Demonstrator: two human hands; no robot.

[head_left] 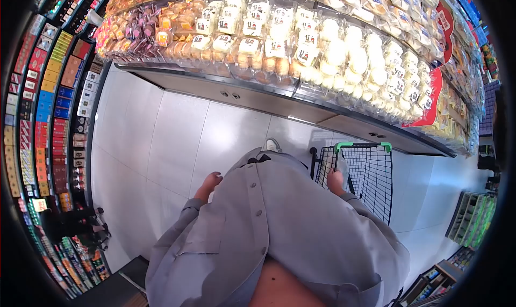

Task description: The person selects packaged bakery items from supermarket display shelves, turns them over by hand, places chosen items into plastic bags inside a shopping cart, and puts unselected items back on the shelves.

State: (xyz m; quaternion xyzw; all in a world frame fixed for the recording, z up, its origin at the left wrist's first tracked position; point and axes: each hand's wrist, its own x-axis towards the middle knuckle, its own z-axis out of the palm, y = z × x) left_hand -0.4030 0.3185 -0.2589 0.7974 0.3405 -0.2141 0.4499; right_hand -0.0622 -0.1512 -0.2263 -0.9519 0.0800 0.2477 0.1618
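Observation:
My left hand (212, 181) hangs beside the grey buttoned shirt (279, 199), over the tiled floor. Its fingers are loosely bent and nothing shows in them. On the other side, my right hand (336, 180) is closed at the near left rim of a black wire shopping cart (371, 170) with green corner pieces. A pale, see-through sheet or bag (343, 163) shows just beyond that hand, inside the cart's edge. The fingertips of the right hand are partly hidden. One shoe (272, 145) pokes out past the shirt.
Ahead runs a long display shelf (215, 87) piled with packaged breads (279, 46). Shelves of coloured boxes (51, 92) curve along the left. A red sign (434, 100) stands at the display's right end. Green-edged crates (473, 215) are at far right. Pale floor tiles (172, 113) lie between.

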